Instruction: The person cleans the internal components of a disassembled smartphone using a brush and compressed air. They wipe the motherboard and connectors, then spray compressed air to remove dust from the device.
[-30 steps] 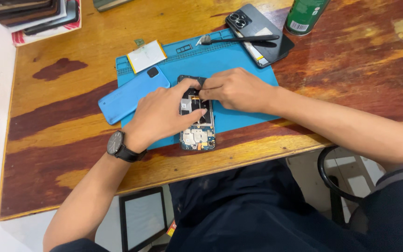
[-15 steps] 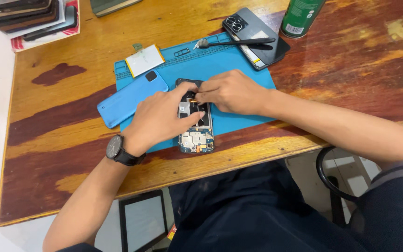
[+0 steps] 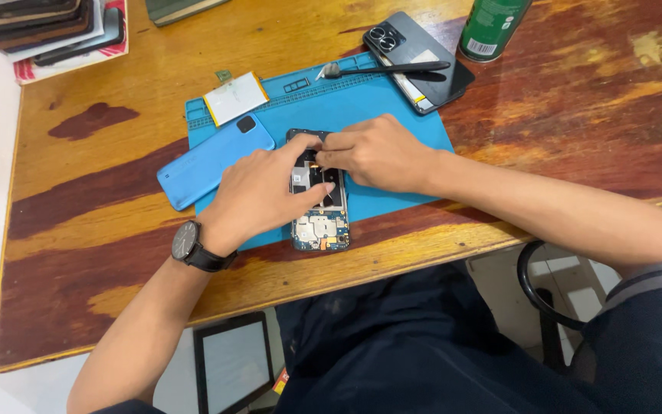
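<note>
Lying face down on the blue repair mat [image 3: 392, 107], an opened phone [image 3: 319, 203] with its circuit boards bared is worked on by both hands. The phone's left edge is steadied by the left hand [image 3: 258, 195], whose fingers curl against it, while its upper middle is covered by the right hand [image 3: 377, 153], whose fingertips are pinched together over the boards; what is pinched, if anything, cannot be told. Much of the phone's upper half is hidden by the two hands. A black wristwatch [image 3: 191, 247] is worn on the left wrist. Just beside the left hand, a blue back cover [image 3: 212, 161] lies partly on the mat, and a flat white battery [image 3: 235, 97] is seen above it. At the mat's far edge a black tool [image 3: 385, 70] is laid, touching a dark phone [image 3: 415, 57]. A green can [image 3: 492, 27] stands further right on the wooden table [image 3: 576, 115], and a stack of devices [image 3: 47, 27] fills the far left corner.
</note>
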